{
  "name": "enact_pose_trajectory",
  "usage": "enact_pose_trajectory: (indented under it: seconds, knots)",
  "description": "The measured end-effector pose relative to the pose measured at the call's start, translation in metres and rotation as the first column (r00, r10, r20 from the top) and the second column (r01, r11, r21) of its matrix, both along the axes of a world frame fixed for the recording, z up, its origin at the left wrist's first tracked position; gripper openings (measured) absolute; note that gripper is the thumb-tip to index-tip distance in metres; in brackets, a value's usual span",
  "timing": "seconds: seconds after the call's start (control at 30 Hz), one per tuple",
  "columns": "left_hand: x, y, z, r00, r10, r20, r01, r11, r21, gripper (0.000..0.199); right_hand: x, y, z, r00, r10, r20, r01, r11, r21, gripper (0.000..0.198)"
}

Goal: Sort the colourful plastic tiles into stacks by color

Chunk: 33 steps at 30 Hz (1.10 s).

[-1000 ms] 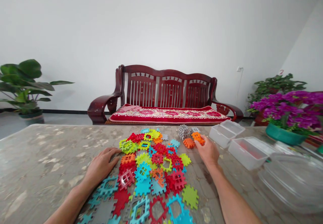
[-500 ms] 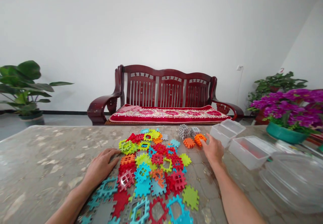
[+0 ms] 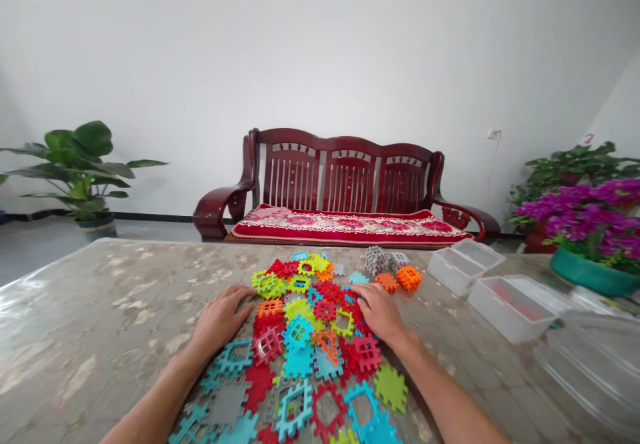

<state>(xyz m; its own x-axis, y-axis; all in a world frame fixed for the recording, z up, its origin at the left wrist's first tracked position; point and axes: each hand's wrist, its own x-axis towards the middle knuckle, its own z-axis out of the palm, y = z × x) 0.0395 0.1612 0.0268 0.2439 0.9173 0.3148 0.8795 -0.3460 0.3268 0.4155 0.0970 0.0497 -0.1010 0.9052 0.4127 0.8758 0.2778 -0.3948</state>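
Observation:
A heap of interlocking plastic building tiles (image 3: 299,363) in red, blue, lime, orange and grey spreads over the table before me. My left hand (image 3: 225,313) lies at the heap's left side, fingers stretched out, their tips beside a lime tile (image 3: 270,287). My right hand (image 3: 379,309) is over the heap's right side, its thumb apart from the fingers and the fingertips touching red and blue tiles; nothing held shows. Just past it are an orange tile stack (image 3: 409,279) and a lower orange pile (image 3: 387,282). Grey tile stacks (image 3: 375,261) stand behind them.
To the right sit two clear plastic boxes (image 3: 510,314), the nearer with something reddish inside, and clear lids (image 3: 595,364). Purple flowers in a teal pot (image 3: 590,272) stand at the far right. A wooden sofa (image 3: 345,171) is beyond the patterned table (image 3: 125,317).
My right hand has left the orange stack and moved left onto the tile heap. My left hand stays at the heap's left side. The view has turned slightly left.

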Motion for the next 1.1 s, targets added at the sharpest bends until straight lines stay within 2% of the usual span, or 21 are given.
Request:
enact_pose_trajectory:
  seconds: [0.1,0.2,0.3,0.4,0.57,0.67,0.77,0.83,0.9,1.0,1.1]
  knots:
    - [0.000,0.000,0.001,1.000,0.000,0.000,0.000,1.000,-0.017,0.036,-0.009,-0.005,0.002,0.998,0.068,-0.013,-0.068,0.997,-0.026,0.035]
    - [0.001,-0.001,0.001,1.000,0.013,0.004,-0.013,1.000,-0.028,0.036,-0.011,-0.004,0.003,0.989,0.109,-0.105,-0.113,0.993,-0.037,0.035]
    - [0.001,-0.001,0.003,1.000,0.013,0.005,-0.013,0.999,-0.031,0.036,-0.006,0.003,0.003,0.992,-0.011,-0.124,0.010,1.000,-0.005,0.039]
    - [0.002,-0.002,0.003,1.000,0.012,0.015,-0.011,1.000,-0.029,0.035,0.002,0.011,0.001,0.988,-0.154,-0.033,0.154,0.988,-0.003,0.041]
    - [0.002,-0.002,0.003,1.000,0.022,0.018,-0.022,0.999,-0.024,0.035,0.000,0.016,-0.004,0.984,-0.167,0.067,0.171,0.984,-0.049,0.042]
    - [0.001,-0.001,0.002,1.000,0.014,0.007,-0.014,1.000,-0.017,0.035,-0.007,0.015,-0.005,0.993,-0.112,-0.033,0.110,0.991,-0.077,0.041]
    - [0.001,-0.001,0.002,1.000,0.017,0.001,-0.017,1.000,-0.017,0.036,-0.011,0.016,-0.005,0.971,0.013,-0.238,-0.033,0.996,-0.081,0.040]
    - [0.002,-0.001,0.002,1.000,0.022,0.001,-0.022,1.000,-0.018,0.036,-0.008,0.019,-0.006,0.949,0.023,-0.314,-0.042,0.998,-0.056,0.040]
    - [0.002,-0.002,0.002,1.000,0.022,0.006,-0.022,1.000,-0.018,0.035,-0.003,0.023,-0.008,0.958,-0.051,-0.284,0.039,0.998,-0.046,0.042]
    - [0.002,-0.002,0.003,1.000,0.021,0.016,-0.021,1.000,-0.023,0.034,0.006,0.029,-0.010,0.979,-0.153,-0.131,0.145,0.987,-0.070,0.046]
    - [0.002,-0.002,0.003,1.000,0.018,0.016,-0.017,0.999,-0.029,0.035,0.010,0.032,-0.013,0.988,-0.157,-0.006,0.155,0.981,-0.119,0.047]
